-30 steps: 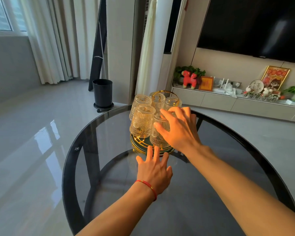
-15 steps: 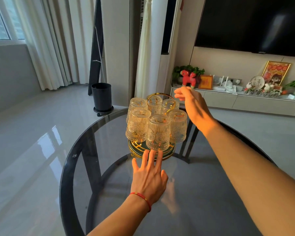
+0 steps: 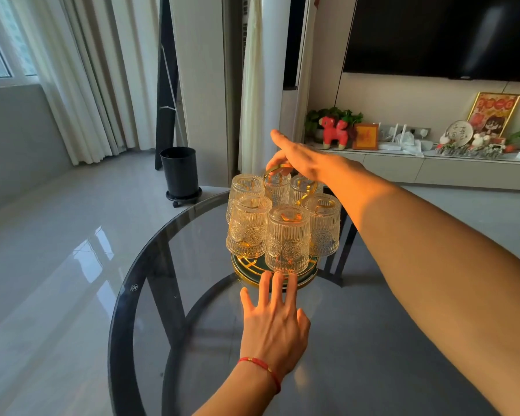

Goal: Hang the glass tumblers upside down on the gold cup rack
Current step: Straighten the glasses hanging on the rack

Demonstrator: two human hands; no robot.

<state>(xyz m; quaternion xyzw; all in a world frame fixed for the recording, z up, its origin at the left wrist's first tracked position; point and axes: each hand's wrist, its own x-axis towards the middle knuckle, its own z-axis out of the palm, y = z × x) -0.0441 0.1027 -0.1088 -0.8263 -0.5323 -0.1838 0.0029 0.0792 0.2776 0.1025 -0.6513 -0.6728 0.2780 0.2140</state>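
Observation:
Several ribbed glass tumblers (image 3: pixel 287 238) hang upside down around the gold cup rack, whose round gold-rimmed base (image 3: pixel 243 270) stands on the round dark glass table (image 3: pixel 138 265). My right hand (image 3: pixel 303 159) reaches over the glasses, and its thumb and fingers curl around the rack's gold ring handle (image 3: pixel 310 191) at the top, with the index finger pointing outward. My left hand (image 3: pixel 273 322), with a red string on the wrist, lies flat on the table with fingers apart. Its fingertips touch the near edge of the rack's base.
A black bin (image 3: pixel 179 172) on a wheeled stand sits on the floor beyond the table's far edge. A low console (image 3: pixel 433 172) with a red toy horse, frames and plants runs along the right wall under a dark TV (image 3: pixel 433 34). Curtains hang at the left.
My right hand left the front tumbler, rose over the glasses and closed on the ring handle. My left hand slid forward until it touched the rack's base.

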